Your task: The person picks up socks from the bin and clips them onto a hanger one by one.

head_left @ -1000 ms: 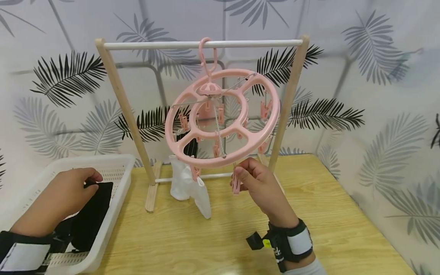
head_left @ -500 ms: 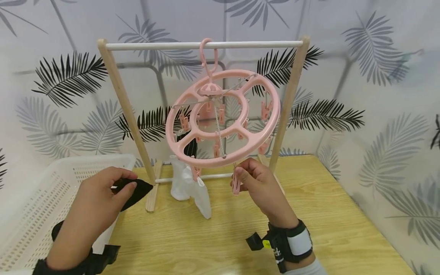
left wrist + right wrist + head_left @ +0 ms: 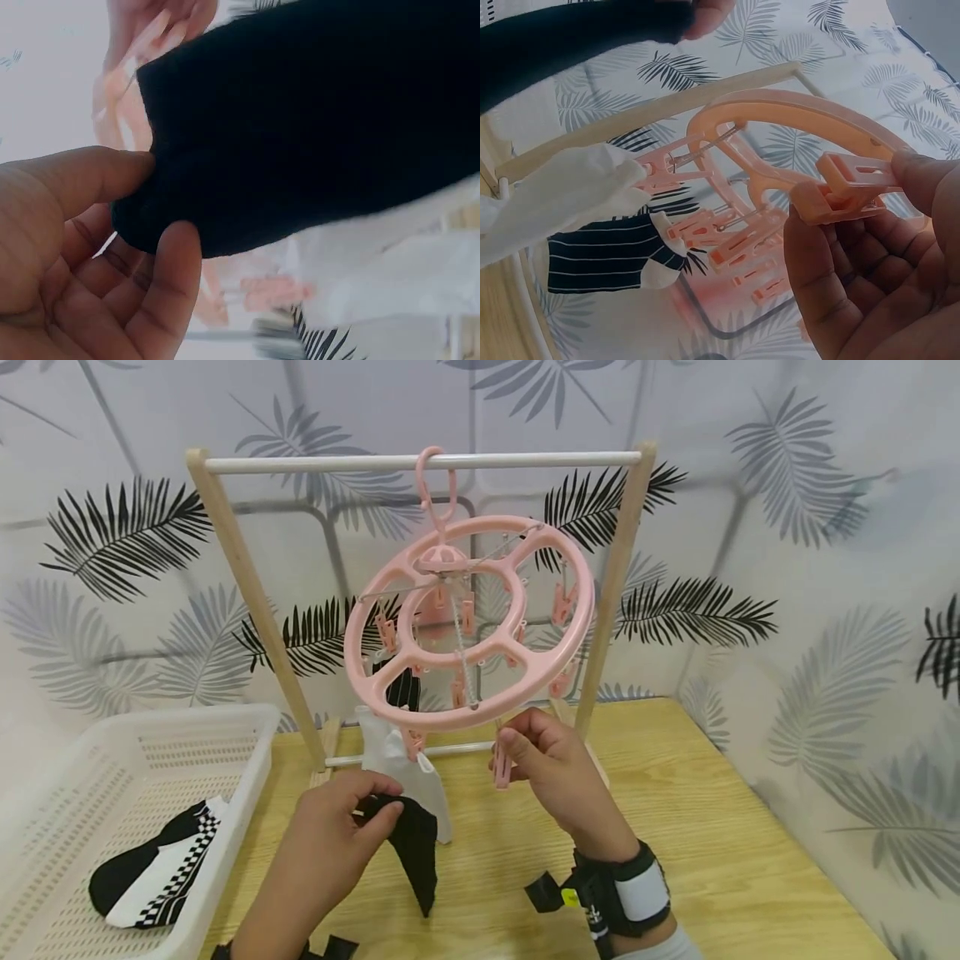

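Observation:
My left hand (image 3: 326,835) pinches a black sock (image 3: 417,852) by one end between thumb and fingers. The rest of the sock hangs down, and in the left wrist view it covers much of the scene. To its right, my right hand (image 3: 551,772) holds a pink clothespin (image 3: 502,768) that hangs from the front rim of a round pink clip hanger (image 3: 442,720). The sock and this clothespin are apart. Left of them, another clip holds a white sock (image 3: 429,793). Behind it hangs a dark striped sock (image 3: 600,256) with a pale heel.
The hanger hooks over the white bar (image 3: 322,464) of a wooden-legged rack (image 3: 251,585). On the left stands a white plastic basket (image 3: 243,814) with black and checkered socks (image 3: 168,868) inside. Several other pink clips (image 3: 457,689) dangle under the ring. Wooden tabletop (image 3: 675,793) extends to the right.
My left hand has lifted the black sock out of the basket and carried it rightward, close to the white sock. My right hand has kept its hold on the clothespin.

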`<action>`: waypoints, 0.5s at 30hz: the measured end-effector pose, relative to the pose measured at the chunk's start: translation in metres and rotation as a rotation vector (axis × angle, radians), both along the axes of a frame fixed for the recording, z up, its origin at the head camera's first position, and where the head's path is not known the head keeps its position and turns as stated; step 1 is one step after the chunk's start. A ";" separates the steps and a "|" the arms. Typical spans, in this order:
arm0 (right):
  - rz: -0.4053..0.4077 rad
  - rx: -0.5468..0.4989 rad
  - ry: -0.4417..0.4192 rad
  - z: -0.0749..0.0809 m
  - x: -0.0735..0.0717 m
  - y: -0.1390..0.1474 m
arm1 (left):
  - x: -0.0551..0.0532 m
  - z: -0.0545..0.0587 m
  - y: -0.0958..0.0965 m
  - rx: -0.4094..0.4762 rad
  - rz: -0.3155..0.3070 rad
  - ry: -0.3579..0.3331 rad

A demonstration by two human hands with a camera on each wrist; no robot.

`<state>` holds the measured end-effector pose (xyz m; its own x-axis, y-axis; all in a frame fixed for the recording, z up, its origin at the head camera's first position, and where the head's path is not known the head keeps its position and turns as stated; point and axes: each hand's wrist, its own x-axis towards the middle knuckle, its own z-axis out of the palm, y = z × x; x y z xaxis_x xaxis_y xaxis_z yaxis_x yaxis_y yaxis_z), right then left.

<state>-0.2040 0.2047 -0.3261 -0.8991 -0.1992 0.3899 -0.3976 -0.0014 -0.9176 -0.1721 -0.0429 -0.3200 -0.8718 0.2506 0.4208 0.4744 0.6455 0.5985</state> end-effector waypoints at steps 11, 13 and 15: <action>0.007 -0.005 0.040 0.000 0.001 -0.006 | -0.007 -0.018 0.039 0.154 -0.048 -0.101; 0.007 -0.012 0.040 0.000 0.001 -0.007 | -0.008 -0.021 0.044 0.180 -0.050 -0.113; 0.004 -0.016 0.033 0.000 0.001 -0.009 | -0.008 -0.022 0.047 0.198 -0.050 -0.117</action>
